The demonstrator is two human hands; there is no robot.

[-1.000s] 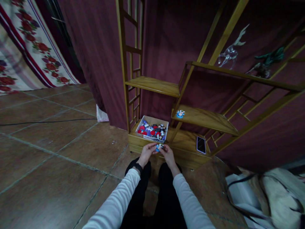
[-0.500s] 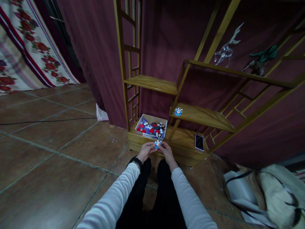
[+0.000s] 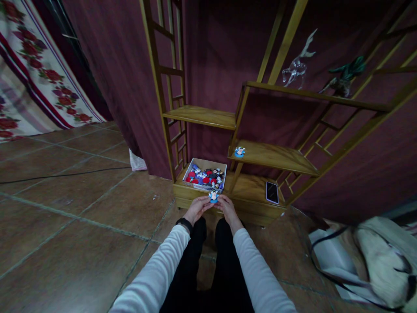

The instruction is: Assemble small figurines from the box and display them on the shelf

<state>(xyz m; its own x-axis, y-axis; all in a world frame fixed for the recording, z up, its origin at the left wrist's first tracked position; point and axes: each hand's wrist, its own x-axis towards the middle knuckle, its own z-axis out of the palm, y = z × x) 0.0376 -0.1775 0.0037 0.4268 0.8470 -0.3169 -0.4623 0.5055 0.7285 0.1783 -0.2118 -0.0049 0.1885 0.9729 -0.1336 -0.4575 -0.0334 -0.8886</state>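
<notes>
Between my two hands, in front of the low cabinet, is a small figurine [image 3: 213,196] with a blue round base. The fingers of my left hand [image 3: 197,208] are closed on its left side, those of my right hand [image 3: 227,206] on its right. Just beyond them, an open cardboard box [image 3: 208,163] holds several small figurines with red, purple and black parts. A similar blue-based figurine [image 3: 239,151] stands upright on the left end of the middle shelf [image 3: 276,157].
A phone [image 3: 272,192] lies on the cabinet's lower board. Higher up are a clear glass animal [image 3: 296,69] and a dark green statuette [image 3: 345,78]. At the lower right sits a pale bag [image 3: 378,256] with a black strap. A black cable [image 3: 65,174] crosses the tiled floor.
The held figurine has turned slightly and looks more upright between my fingers. My view has shifted a little; the box, phone and shelf figurine stay in place.
</notes>
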